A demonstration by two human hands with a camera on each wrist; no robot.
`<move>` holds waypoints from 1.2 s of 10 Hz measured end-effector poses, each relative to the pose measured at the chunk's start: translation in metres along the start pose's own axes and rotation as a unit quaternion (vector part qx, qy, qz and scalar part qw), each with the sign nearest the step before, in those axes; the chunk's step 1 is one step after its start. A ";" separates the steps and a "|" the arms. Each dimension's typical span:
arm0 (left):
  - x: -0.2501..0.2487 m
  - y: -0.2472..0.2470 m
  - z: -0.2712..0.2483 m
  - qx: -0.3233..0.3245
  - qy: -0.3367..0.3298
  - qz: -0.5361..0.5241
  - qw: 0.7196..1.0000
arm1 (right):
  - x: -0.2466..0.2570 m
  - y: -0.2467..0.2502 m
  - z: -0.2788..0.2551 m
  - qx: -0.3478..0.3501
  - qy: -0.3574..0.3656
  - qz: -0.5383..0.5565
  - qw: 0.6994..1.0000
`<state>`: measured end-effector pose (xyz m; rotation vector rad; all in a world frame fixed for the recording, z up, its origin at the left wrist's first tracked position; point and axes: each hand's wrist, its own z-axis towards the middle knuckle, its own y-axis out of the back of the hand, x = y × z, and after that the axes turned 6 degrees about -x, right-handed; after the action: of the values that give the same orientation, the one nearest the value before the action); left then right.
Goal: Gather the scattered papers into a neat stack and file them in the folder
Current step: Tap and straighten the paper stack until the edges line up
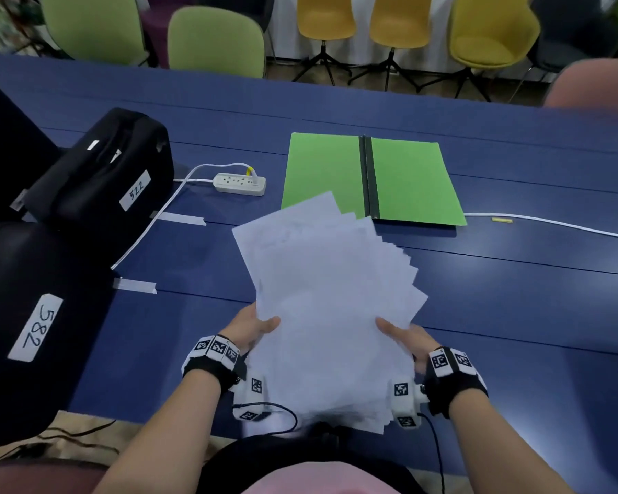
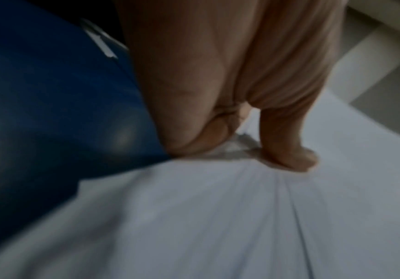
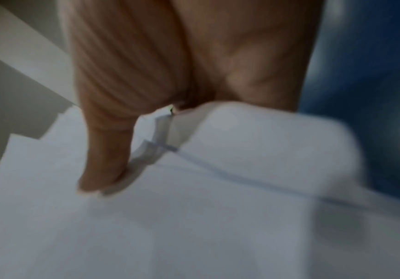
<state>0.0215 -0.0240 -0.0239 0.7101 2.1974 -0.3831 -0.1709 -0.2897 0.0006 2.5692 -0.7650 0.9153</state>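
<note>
A fanned bundle of several white papers (image 1: 329,297) is lifted off the blue table (image 1: 514,297), tilted up toward me. My left hand (image 1: 254,328) grips its left edge with the thumb on top. My right hand (image 1: 404,333) grips the right edge the same way. The sheets are skewed, their corners stepped along the right side. Both wrist views are blurred: each shows a thumb pressed on the papers (image 2: 217,217) (image 3: 194,226), fingers hidden below. The green folder (image 1: 371,180) lies open and flat beyond the papers, with a black spine down its middle.
Two black bags labelled 522 (image 1: 104,172) and 582 (image 1: 25,333) sit at the left. A white power strip (image 1: 239,183) and its cable lie left of the folder; another white cable (image 1: 550,224) runs right. Taped strips mark the table. Chairs stand behind.
</note>
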 end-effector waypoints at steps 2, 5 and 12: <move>-0.026 -0.010 -0.015 0.035 -0.008 -0.015 0.999 | 0.008 -0.004 -0.011 -0.015 0.114 -0.007 0.993; -0.154 -0.059 -0.059 -0.064 -0.254 -0.011 0.965 | 0.113 -0.004 -0.050 -0.137 0.317 0.168 0.923; -0.166 -0.081 -0.043 -0.042 -0.273 -0.014 0.961 | 0.116 0.007 -0.046 -0.097 0.332 0.048 0.937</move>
<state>0.0372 -0.1284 0.1330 0.4579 1.6887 -0.4375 -0.1216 -0.3193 0.1117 1.8701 -0.7242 1.5310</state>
